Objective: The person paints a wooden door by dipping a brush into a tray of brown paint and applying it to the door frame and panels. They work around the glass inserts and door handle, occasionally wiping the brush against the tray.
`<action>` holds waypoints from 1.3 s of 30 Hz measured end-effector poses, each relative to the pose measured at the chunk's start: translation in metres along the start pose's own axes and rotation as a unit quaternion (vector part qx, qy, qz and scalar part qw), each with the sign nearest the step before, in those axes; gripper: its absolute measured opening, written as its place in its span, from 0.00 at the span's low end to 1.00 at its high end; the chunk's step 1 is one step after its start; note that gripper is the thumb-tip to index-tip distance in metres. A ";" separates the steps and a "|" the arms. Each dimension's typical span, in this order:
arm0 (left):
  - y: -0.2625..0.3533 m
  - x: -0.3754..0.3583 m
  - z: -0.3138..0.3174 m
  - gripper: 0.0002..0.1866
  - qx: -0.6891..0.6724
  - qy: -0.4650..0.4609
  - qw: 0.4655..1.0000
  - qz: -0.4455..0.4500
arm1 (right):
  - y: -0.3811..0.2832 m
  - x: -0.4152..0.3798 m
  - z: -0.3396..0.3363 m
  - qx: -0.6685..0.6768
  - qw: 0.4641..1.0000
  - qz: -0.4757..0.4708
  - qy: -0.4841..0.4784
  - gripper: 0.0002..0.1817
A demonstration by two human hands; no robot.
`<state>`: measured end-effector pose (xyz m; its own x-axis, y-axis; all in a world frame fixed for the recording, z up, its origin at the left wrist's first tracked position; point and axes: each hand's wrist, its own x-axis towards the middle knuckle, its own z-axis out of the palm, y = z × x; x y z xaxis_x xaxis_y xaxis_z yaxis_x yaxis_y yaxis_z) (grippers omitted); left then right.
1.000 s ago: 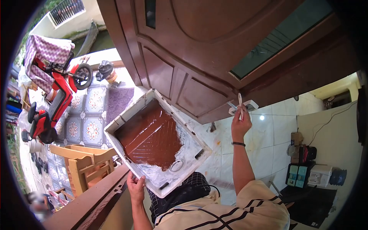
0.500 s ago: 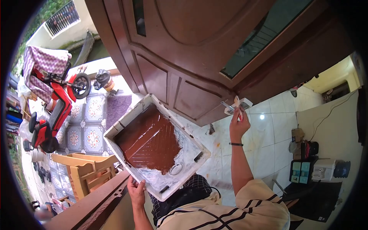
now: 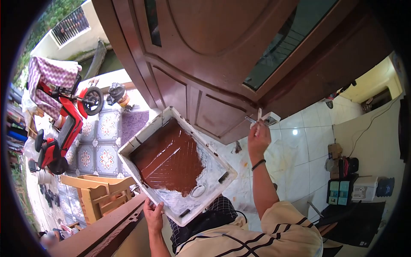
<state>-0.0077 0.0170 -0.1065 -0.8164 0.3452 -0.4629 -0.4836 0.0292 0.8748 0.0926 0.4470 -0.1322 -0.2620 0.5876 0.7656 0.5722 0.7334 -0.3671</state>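
My left hand grips the near left edge of a white tray, thumb over the rim. Brown paint covers much of the tray's ridged bottom, and whitish ridges show near the front. My right hand is raised at the lower edge of a brown panelled door, closed on a slim tool with a pale flat end. A short metal rod sticks out beside the fingers; what it belongs to cannot be made out.
Behind my right hand is a small white box-like thing. On the left stand a red scooter and a wooden chair. Stained white tiles lie below the door. A cardboard box and a black bag are at the right.
My right hand has moved a little left along the door edge, and the pale tool end is turned more edge-on. The tray stays in my left hand, nearly unmoved.
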 end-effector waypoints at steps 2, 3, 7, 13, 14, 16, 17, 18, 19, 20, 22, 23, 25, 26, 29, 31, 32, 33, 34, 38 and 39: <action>0.001 -0.001 0.000 0.21 -0.012 -0.003 1.000 0.002 | -0.017 -0.001 0.016 -0.042 0.997 -0.008 -0.061 0.13; 0.002 -0.001 0.000 0.21 -0.017 -0.005 1.000 0.004 | -0.025 0.000 0.026 -0.064 0.994 -0.010 -0.091 0.14; 0.000 -0.005 0.000 0.22 -0.018 0.015 1.000 0.009 | -0.036 0.005 0.066 0.020 0.993 -0.053 -0.105 0.15; 0.000 -0.008 -0.003 0.21 -0.027 0.006 1.000 -0.005 | -0.006 0.007 0.041 0.098 0.990 0.072 -0.067 0.07; 0.000 -0.006 -0.004 0.21 -0.025 0.004 1.000 -0.006 | 0.002 0.008 0.032 0.088 0.992 0.076 -0.052 0.06; -0.001 -0.004 -0.005 0.21 -0.030 0.002 1.000 -0.005 | 0.015 0.006 0.012 0.076 0.992 0.088 -0.041 0.06; -0.002 -0.004 -0.004 0.22 -0.037 0.002 0.999 -0.003 | 0.019 0.004 0.002 0.073 0.992 0.096 -0.044 0.06; -0.003 -0.002 -0.003 0.22 -0.043 0.002 0.999 0.000 | 0.017 0.006 -0.006 0.072 0.991 0.105 -0.047 0.05; -0.004 -0.001 -0.003 0.22 -0.048 0.000 0.999 0.000 | 0.014 0.009 -0.011 0.062 0.994 0.067 -0.054 0.06; -0.004 0.000 -0.004 0.22 -0.051 -0.002 0.999 -0.001 | 0.009 0.011 -0.018 0.052 0.996 0.031 -0.061 0.07; -0.006 -0.001 -0.008 0.22 -0.041 -0.011 0.999 -0.003 | 0.002 0.016 -0.022 0.011 0.994 -0.028 -0.108 0.10; -0.008 0.000 -0.012 0.23 -0.028 -0.019 0.999 -0.004 | -0.002 0.020 -0.018 -0.022 0.988 -0.052 -0.146 0.12; -0.006 0.000 -0.012 0.23 -0.022 -0.023 0.999 -0.004 | -0.008 0.023 -0.003 -0.062 0.972 -0.099 -0.202 0.15; -0.003 -0.001 -0.007 0.23 -0.028 -0.019 0.999 -0.002 | -0.009 0.021 0.010 -0.068 0.965 -0.124 -0.219 0.16; 0.000 -0.006 -0.003 0.22 -0.034 -0.007 0.999 0.002 | -0.019 0.028 0.033 0.029 0.967 -0.135 -0.216 0.15; -0.001 -0.007 -0.003 0.22 -0.041 -0.003 0.999 0.002 | -0.018 0.030 0.036 0.087 0.967 -0.128 -0.204 0.15; -0.002 -0.008 -0.003 0.23 -0.047 -0.001 0.999 0.002 | -0.016 0.031 0.035 0.095 0.966 -0.128 -0.202 0.15; -0.003 -0.008 -0.003 0.23 -0.053 0.000 0.999 0.002 | -0.015 0.032 0.034 0.103 0.966 -0.129 -0.200 0.15; -0.004 -0.009 -0.005 0.23 -0.049 -0.003 0.999 0.002 | -0.009 0.030 0.032 0.097 0.969 -0.104 -0.203 0.15; -0.001 -0.007 -0.004 0.24 -0.049 -0.004 0.999 0.007 | 0.019 0.028 0.010 0.049 0.980 -0.065 -0.181 0.13; -0.001 -0.006 -0.002 0.24 -0.054 -0.001 0.998 0.009 | 0.020 0.028 0.001 0.032 0.983 -0.072 -0.168 0.13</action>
<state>-0.0025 0.0128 -0.1048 -0.8243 0.3474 -0.4469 -0.5007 -0.0790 0.8620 0.0959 0.4788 -0.1189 -0.5849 0.5483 0.5977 0.4630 0.8308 -0.3089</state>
